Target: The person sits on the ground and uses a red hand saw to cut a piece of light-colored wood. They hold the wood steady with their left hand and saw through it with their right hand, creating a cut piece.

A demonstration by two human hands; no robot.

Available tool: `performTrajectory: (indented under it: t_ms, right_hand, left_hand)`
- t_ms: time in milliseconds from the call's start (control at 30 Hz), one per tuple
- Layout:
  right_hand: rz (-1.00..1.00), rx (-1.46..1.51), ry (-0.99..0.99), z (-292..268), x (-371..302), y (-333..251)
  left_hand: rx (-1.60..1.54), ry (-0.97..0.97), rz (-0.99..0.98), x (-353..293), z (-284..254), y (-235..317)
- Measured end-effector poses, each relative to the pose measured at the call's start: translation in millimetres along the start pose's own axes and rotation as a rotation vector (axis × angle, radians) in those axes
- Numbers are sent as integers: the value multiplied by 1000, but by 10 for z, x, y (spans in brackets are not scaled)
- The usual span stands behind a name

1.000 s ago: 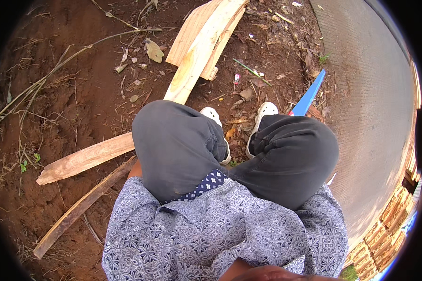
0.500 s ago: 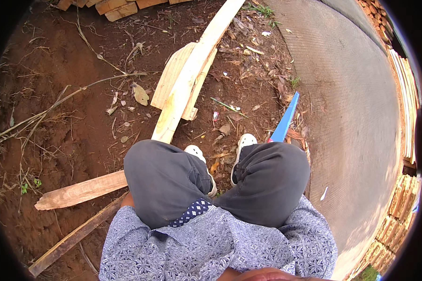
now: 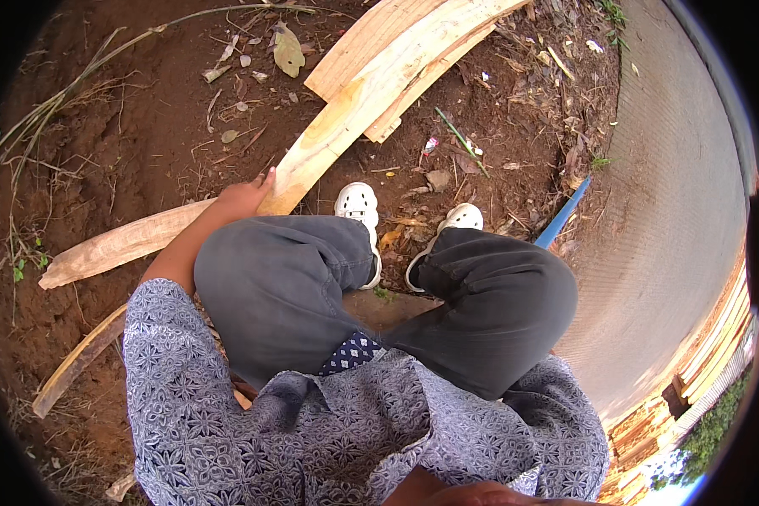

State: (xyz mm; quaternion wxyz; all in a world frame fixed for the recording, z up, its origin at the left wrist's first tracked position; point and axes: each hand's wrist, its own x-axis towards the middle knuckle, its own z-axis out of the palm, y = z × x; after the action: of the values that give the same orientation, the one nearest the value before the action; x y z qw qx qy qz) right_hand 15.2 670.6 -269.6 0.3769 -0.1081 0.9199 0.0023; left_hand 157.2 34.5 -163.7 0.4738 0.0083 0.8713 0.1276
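Note:
My left hand (image 3: 246, 196) has hold of the near end of a long pale wooden plank (image 3: 333, 126), beside my left knee. A finger or thumb shows along the plank's left edge; the others are mostly hidden. The plank lies across shorter boards (image 3: 363, 51) on the ground. Beyond my right knee a blue saw blade (image 3: 562, 214) points away from me, seen nearly edge-on. The knee covers the saw's handle. My right hand is out of sight.
A rough slab of wood (image 3: 118, 246) and a narrow weathered strip (image 3: 76, 363) lie at left. Dry stems (image 3: 67, 82) cross the brown soil. A grey ribbed paved strip (image 3: 675, 194) runs along the right, with stacked timber (image 3: 717, 337) beyond it.
My left hand has come into sight at the plank's near end. The view has shifted and turned, and my knees have spread. The blue blade now appears narrower, turned more edge-on.

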Motion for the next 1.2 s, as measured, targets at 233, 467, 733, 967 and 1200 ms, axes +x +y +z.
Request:
performTrajectory:
  t_ms: [233, 467, 733, 967, 1200]
  right_hand:
    - [2, 6, 36, -237, -163, 239]
    - [63, 139, 190, -720, -675, 621]
    - [78, 669, 532, -2032, -1738, 583]
    - [-464, 1370, 831, -3811, -2848, 129]
    - [-838, 1180, 712, -3934, -3086, -1473]
  left_hand:
    - [60, -239, -93, 194, -393, 366]
    - [-315, 109, -563, 431, -2, 890]
    - [-865, 206, -585, 786, 153, 404]
    - [-924, 288, -517, 1030, 144, 737]
    - [-903, 362, -402, 965, 218, 628]
